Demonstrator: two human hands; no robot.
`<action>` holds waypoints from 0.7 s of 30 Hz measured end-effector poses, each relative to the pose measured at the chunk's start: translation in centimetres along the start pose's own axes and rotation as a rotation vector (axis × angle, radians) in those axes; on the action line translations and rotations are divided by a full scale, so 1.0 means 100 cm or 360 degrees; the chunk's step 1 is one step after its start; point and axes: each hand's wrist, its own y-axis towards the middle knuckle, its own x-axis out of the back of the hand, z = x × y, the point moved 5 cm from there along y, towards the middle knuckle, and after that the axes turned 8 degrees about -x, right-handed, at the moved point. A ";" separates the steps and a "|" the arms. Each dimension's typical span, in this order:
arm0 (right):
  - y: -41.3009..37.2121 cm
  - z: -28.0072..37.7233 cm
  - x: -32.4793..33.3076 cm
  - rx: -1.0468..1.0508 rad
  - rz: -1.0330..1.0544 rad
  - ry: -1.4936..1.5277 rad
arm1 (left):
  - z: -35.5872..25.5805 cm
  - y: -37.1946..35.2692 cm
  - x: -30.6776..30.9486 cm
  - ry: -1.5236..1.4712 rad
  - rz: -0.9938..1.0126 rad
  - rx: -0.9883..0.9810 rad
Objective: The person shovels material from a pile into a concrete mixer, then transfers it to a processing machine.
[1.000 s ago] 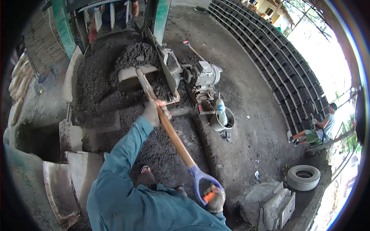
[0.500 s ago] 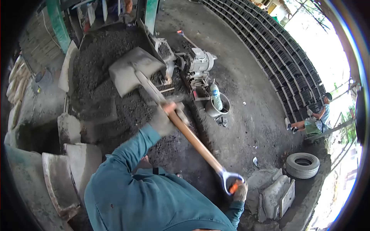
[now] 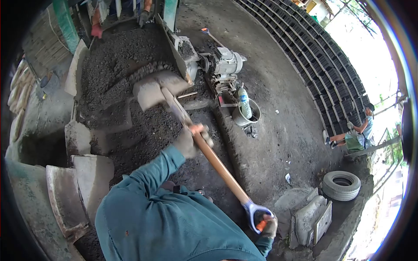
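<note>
A shovel (image 3: 221,167) slants across the middle of the view, its broad metal blade low over the dark, crumbly mix (image 3: 117,52) at the edge of a trough. My left hand (image 3: 190,141), gloved with bare fingertips, wraps round the lower wooden shaft. At the shaft's other end, my right hand (image 3: 268,226) is closed on the orange grip of the D-shaped handle. The blade is slightly blurred, and a ridge of loose mix lies just beyond it.
Right of the trough stands an electric motor (image 3: 227,63), with a bucket (image 3: 246,116) holding a plastic bottle. A tire (image 3: 341,185) lies at right. A co-worker (image 3: 363,130) sits by stacked dark tiles (image 3: 305,52); another person's gloved hands (image 3: 96,29) show at the trough's far end.
The shovel blade has shifted right and down in view, towards me, and more of the mix shows beyond it. Both hands keep their hold. The other person's gloved hands now show at the far end.
</note>
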 end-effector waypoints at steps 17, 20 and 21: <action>-0.245 0.451 -0.156 0.3636 -0.1138 -0.0906 | -0.044 -0.052 -0.107 0.0338 0.0859 -0.0742; -0.290 0.485 -0.216 0.4188 -0.0968 -0.1138 | -0.067 -0.062 -0.097 0.0194 0.0955 -0.0983; -0.295 0.490 -0.238 0.4270 -0.0939 -0.1157 | -0.088 -0.071 -0.097 0.0197 0.1059 -0.1094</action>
